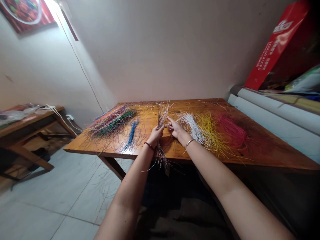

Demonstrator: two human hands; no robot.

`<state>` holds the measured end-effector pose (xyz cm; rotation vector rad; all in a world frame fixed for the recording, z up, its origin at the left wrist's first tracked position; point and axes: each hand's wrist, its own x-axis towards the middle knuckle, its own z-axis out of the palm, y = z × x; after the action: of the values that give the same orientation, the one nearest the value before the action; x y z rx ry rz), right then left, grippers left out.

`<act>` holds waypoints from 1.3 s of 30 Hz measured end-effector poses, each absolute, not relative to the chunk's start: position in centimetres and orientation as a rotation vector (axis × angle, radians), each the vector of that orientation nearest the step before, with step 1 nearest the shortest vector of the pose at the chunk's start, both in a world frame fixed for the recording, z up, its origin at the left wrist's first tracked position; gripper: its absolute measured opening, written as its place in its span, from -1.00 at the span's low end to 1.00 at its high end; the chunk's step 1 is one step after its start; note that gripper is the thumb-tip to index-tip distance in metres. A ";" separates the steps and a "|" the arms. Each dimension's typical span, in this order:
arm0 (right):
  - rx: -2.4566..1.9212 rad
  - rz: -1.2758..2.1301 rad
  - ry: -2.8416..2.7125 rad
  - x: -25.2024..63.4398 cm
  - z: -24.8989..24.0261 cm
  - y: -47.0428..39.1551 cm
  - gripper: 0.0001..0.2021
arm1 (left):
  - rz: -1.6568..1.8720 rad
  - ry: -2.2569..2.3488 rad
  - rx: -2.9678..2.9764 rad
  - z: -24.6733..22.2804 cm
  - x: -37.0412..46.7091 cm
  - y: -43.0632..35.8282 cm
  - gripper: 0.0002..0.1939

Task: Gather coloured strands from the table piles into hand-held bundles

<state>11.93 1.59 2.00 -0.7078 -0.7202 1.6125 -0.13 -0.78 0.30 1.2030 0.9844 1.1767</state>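
My left hand is wrapped round a bundle of mixed thin wire-like strands, held upright at the front of the table. The strands' upper ends fan out above the fist, and their lower ends hang past the table edge. Close to its right side is my right hand, index finger reaching to the bundle and the other fingers curled; whatever they pinch is too small to make out. Nearest on the right lies a white pile of strands. On the left is a small blue bunch.
Yellow strands and pink strands lie further right on the wooden table. A mixed green and purple heap covers its left end. Beyond are a side table, a red box and long rolls.
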 end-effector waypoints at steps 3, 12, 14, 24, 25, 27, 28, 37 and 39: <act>-0.726 1.595 -0.710 11.9 2.2 1.4 -0.71 | 1.183 1.009 1.224 0.2 -0.1 -0.7 -0.59; -0.784 1.600 -0.656 12.0 2.0 1.7 -0.72 | 1.168 1.032 1.258 0.4 0.0 -0.9 -0.61; -0.767 1.600 -0.655 12.0 1.9 1.8 -0.72 | 1.172 1.029 1.245 0.5 0.0 -1.0 -0.61; -0.704 1.614 -0.650 12.1 1.6 2.1 -0.78 | 1.186 0.943 1.153 0.7 -0.3 -0.9 -0.56; -0.703 1.606 -0.661 12.1 1.5 2.2 -0.79 | 1.189 0.944 1.146 0.7 -0.3 -0.9 -0.56; -0.705 1.580 -0.698 12.0 1.4 2.3 -0.79 | 1.197 0.954 1.133 0.8 -0.4 -0.9 -0.56; -0.706 1.566 -0.722 11.9 1.3 2.3 -0.79 | 1.202 0.955 1.131 0.8 -0.4 -0.9 -0.56; -0.867 1.151 -0.992 11.0 1.4 2.0 -0.66 | 1.190 0.961 1.133 0.6 -0.4 -0.6 -0.55; -0.946 1.045 -1.023 11.0 1.3 2.1 -0.67 | 1.185 0.964 1.127 0.5 -0.5 -0.5 -0.56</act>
<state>10.98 2.12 1.35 -0.9463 -1.0227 1.0446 -0.50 -0.48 0.48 1.1272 0.9643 1.1850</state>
